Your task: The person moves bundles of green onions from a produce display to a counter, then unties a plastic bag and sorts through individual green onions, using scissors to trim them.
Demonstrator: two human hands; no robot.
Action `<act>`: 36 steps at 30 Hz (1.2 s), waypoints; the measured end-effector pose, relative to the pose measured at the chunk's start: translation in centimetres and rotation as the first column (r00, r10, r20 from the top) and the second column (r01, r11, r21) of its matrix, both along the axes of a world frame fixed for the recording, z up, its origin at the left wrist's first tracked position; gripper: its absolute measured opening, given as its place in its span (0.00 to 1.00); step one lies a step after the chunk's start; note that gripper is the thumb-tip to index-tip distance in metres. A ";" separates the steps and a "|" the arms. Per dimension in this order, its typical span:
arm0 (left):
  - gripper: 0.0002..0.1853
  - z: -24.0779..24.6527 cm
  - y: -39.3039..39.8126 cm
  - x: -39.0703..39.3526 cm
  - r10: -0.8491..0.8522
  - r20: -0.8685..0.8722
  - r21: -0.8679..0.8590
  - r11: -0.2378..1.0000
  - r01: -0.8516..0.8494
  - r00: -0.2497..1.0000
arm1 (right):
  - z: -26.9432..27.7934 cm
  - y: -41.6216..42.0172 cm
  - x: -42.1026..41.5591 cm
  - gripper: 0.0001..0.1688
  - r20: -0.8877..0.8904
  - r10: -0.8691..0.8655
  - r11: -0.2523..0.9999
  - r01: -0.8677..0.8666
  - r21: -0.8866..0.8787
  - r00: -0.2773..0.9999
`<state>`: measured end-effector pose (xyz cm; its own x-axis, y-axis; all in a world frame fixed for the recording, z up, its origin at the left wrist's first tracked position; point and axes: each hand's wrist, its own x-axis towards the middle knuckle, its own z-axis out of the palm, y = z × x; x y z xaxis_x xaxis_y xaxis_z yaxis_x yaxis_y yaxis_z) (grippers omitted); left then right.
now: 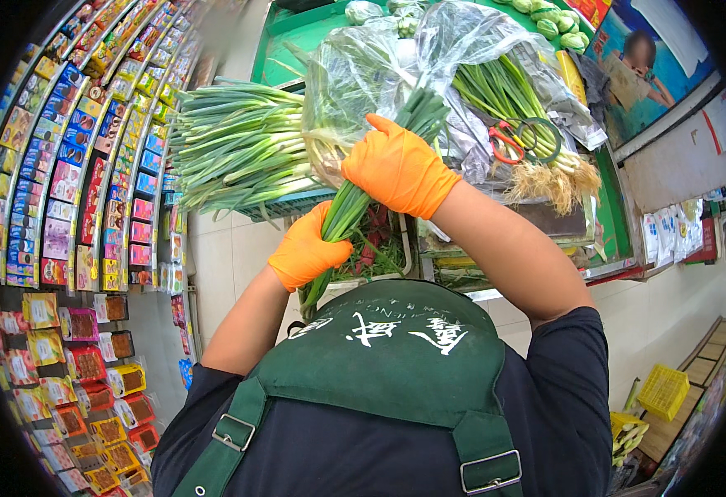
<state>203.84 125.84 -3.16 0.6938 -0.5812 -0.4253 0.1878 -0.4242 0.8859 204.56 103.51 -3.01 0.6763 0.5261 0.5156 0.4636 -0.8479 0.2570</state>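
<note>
A bundle of green scallion leaves runs diagonally between my two hands, both in orange gloves. My left hand is closed around its lower part, near the apron. Higher up, my right hand grips the same bundle, thumb pointing up and left. A large pile of scallions lies to the left on a green crate, partly under a clear plastic bag. To the right, another bunch of scallions with roots rests on newspaper. Red-handled scissors and a roll of green tape lie on that bunch.
Below the bundle stands a bin of green trimmings. Cabbages sit at the back of the green display stand. Shelves of packaged snacks rise at the left. A yellow basket is at the lower right.
</note>
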 end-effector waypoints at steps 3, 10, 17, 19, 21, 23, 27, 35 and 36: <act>0.28 0.5 -0.5 -0.4 0.054 0.103 -0.005 0.999 -0.054 0.993 | -0.1 0.4 -0.3 0.06 -0.395 0.022 0.928 0.128 0.351 0.918; 0.26 1.1 -0.4 -0.1 0.060 0.061 -0.069 0.996 -0.055 0.996 | 0.7 -0.6 0.1 0.11 -0.189 0.095 0.938 -0.025 0.346 0.977; 0.28 2.2 -1.1 2.3 -0.144 -0.267 -0.374 0.927 0.035 0.953 | 4.4 -0.5 -1.2 0.32 -0.361 0.074 0.990 -0.024 0.141 0.930; 0.28 2.0 -0.9 2.4 -0.135 -0.295 -0.389 0.921 0.010 0.946 | 4.5 -1.0 -2.2 0.42 -0.379 0.084 0.991 -0.039 0.126 0.922; 0.28 1.9 -1.0 2.2 -0.140 -0.313 -0.398 0.917 0.004 0.940 | 4.3 -1.6 -3.3 0.52 -0.429 0.111 0.991 -0.066 0.119 0.896; 0.28 2.0 -1.4 1.6 -0.149 -0.314 -0.396 0.918 0.013 0.938 | 2.8 -1.0 -3.7 0.41 -0.250 0.050 0.993 -0.022 0.112 0.967; 0.33 2.1 -0.8 1.2 -0.137 -0.314 -0.397 0.918 0.001 0.940 | 1.5 0.2 -2.5 0.14 0.025 -0.034 0.988 0.030 0.151 0.999; 0.26 0.3 -2.5 -0.9 0.116 0.286 -0.237 0.970 -0.047 0.951 | 1.0 0.7 -2.4 0.15 -0.173 -0.037 0.908 0.106 0.406 0.984; 0.27 0.2 -2.3 -0.8 0.107 0.262 -0.198 0.979 -0.055 0.959 | 1.0 0.8 -2.5 0.18 -0.192 0.015 0.869 0.082 0.489 0.981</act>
<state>203.09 123.54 -2.95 0.8153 -0.5695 -0.1051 -0.0425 -0.2397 0.9699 202.08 104.29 -2.04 0.7967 0.2116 0.5661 0.4299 -0.8568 -0.2848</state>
